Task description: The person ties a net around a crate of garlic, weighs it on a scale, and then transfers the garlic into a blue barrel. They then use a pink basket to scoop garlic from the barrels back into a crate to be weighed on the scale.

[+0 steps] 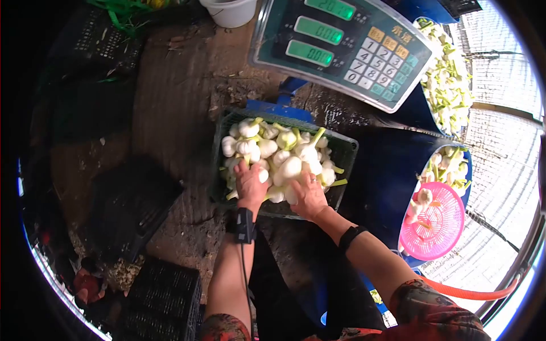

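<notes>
We note both hands down in a dark plastic crate (341, 149) heaped with white garlic bulbs (291, 166), which sits centre frame just below the scale's display head (341, 45). The left hand (250, 183) lies palm down on the near-left part of the heap, fingers loosely spread and flat on the bulbs. The right hand (310, 194) rests on the near-right part, fingers curved over a bulb with the tips sunk among others; we cannot tell whether it truly grips one. A black wrist device (245, 225) with a thin cable sits on the left wrist, and a black band (351, 236) on the right. We read digits 1 to 9 on the keypad (369, 63). The three green readouts are too blurred to read, as are the two characters on the orange keys. At right, a pink basket (441, 224) with a few bulbs rests on a blue tub (392, 187), and a tub of green trimmings (449, 79) is cut by the frame's curve. The black crates (162, 301) at lower left are dim.
</notes>
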